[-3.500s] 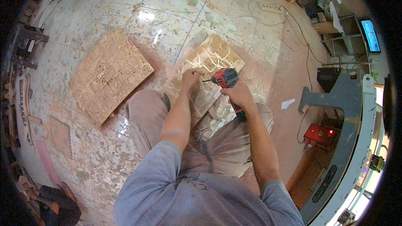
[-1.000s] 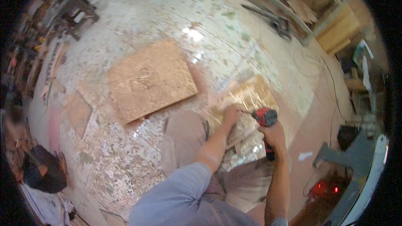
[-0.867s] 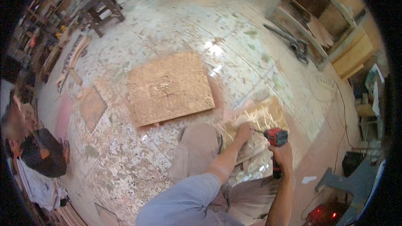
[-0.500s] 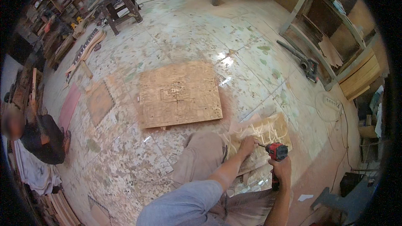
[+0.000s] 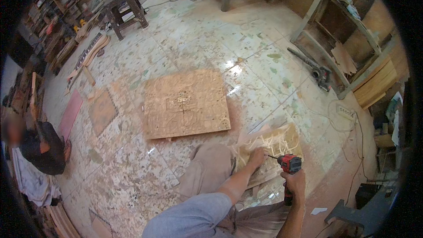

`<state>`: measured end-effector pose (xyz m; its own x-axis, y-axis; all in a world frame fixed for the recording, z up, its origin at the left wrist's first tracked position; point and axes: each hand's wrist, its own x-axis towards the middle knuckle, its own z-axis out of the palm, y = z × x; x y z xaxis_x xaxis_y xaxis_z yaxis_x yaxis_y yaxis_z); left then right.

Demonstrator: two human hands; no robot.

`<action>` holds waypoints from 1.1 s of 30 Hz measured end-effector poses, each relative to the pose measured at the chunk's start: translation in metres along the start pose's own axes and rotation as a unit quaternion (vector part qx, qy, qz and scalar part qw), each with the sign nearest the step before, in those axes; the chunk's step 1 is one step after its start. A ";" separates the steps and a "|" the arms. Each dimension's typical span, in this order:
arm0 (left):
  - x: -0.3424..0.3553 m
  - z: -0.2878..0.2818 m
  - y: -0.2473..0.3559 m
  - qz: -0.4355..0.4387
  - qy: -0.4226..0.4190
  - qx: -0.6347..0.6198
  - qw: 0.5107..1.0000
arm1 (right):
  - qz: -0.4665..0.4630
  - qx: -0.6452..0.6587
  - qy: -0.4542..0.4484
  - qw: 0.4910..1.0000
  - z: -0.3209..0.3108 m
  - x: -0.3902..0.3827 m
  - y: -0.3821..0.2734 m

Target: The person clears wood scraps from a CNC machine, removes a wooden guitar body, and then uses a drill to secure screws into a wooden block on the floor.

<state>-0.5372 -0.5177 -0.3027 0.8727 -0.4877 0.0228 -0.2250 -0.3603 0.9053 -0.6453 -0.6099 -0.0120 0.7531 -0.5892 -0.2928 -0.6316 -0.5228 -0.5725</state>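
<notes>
My right hand (image 5: 295, 183) is wrapped round the grip of a red and black cordless drill (image 5: 291, 164). The drill's thin bit points left, and its tip comes up close to the fingers of my left hand (image 5: 257, 156). Those fingers are pinched together over a yellowish board (image 5: 288, 137); anything between them is too small to make out. Pale, curving strips or lines cover the board's top, which lies at my knees, beyond my bent legs. Whether the bit tip touches my fingers or a piece held there cannot be told.
A wide wooden panel (image 5: 198, 121) with holes and scored lines lies ahead on the dusty tiled floor. A person (image 5: 48, 150) sits at far left. A dark stool (image 5: 125, 13) stands at the back, a blower (image 5: 319, 75) at right, near a power strip (image 5: 346, 112) with cords.
The whole view has shifted slightly. My left fingers have drawn a little left from the drill, and more of the bit shows. My right hand keeps its grip on the drill.
</notes>
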 end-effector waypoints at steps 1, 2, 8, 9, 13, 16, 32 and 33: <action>0.000 0.002 -0.004 0.027 0.023 0.005 0.999 | -0.004 0.004 -0.005 1.000 0.000 -0.001 -0.009; 0.000 0.003 -0.009 0.014 0.020 0.019 1.000 | 0.017 0.017 -0.020 1.000 -0.002 -0.004 -0.019; 0.000 -0.011 0.012 -0.003 -0.068 0.051 0.996 | 0.071 0.064 -0.047 0.994 -0.017 -0.015 -0.039; 0.000 -0.012 0.014 -0.006 -0.070 0.055 0.996 | 0.060 0.063 -0.045 0.995 -0.015 -0.014 -0.036; -0.003 -0.014 0.028 -0.032 -0.081 0.044 0.995 | 0.112 0.070 -0.042 0.990 -0.017 -0.012 -0.027; 0.006 -0.010 -0.024 -0.024 -0.040 0.038 0.998 | 0.053 0.012 -0.079 0.995 -0.016 -0.007 -0.057; 0.003 -0.020 0.017 -0.065 -0.071 0.041 0.995 | -0.007 -0.160 -0.091 0.983 -0.032 0.019 -0.029; 0.004 -0.016 0.010 -0.052 -0.057 0.055 0.995 | -0.015 -0.176 -0.079 0.981 -0.030 0.019 -0.031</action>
<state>-0.5294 -0.5102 -0.2866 0.8408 -0.5272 -0.1230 -0.1873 -0.4964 0.8477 -0.6174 -0.6233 0.0232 0.7742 -0.4819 -0.4104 -0.6121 -0.7350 -0.2916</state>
